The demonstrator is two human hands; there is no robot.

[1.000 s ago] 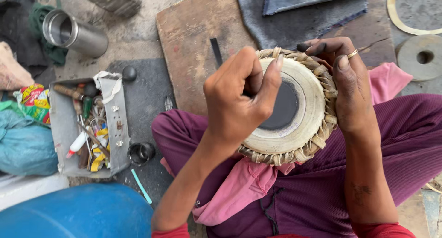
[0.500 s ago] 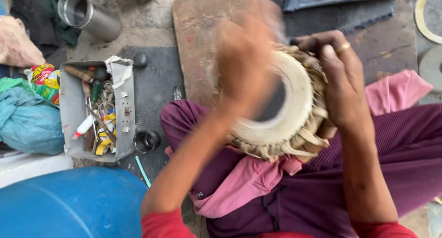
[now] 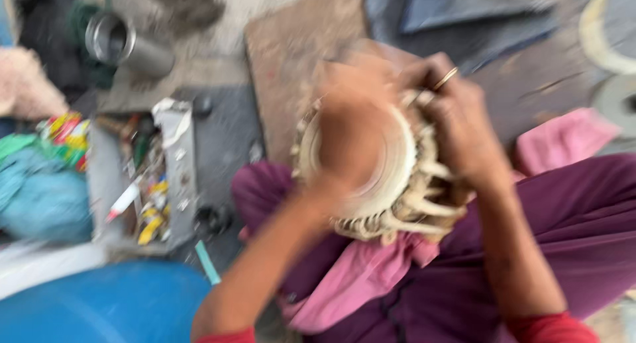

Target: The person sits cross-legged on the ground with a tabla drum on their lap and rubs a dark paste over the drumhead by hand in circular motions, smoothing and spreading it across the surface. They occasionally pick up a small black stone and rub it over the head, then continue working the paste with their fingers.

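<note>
A small drum [image 3: 397, 184], pale-headed and laced round with woven straps, rests tilted in the person's lap on a pink cloth [image 3: 358, 277] over purple trousers. The left hand [image 3: 351, 131] lies across the drumhead, heavily blurred; whether its fingers are spread or pinching something cannot be told. The right hand [image 3: 464, 131] is curled over the drum's far rim and side, fingers closed against the lacing, with a ring [image 3: 445, 78] on one finger.

Beyond both hands a worn wooden board [image 3: 285, 71] lies on the floor, and past the right hand a dark blue cloth [image 3: 464, 18]. Well off beyond the right hand sit pale round discs [image 3: 613, 64], partly cut by the frame edge.

To the left of the left hand stands a grey tray [image 3: 179, 177] filled with small tools and a marker. Farther beyond it, a metal cup [image 3: 122, 45] lies on its side. Outside the tray is a teal bundle [image 3: 40, 197], and nearest the person on that side a blue barrel [image 3: 99, 303].
</note>
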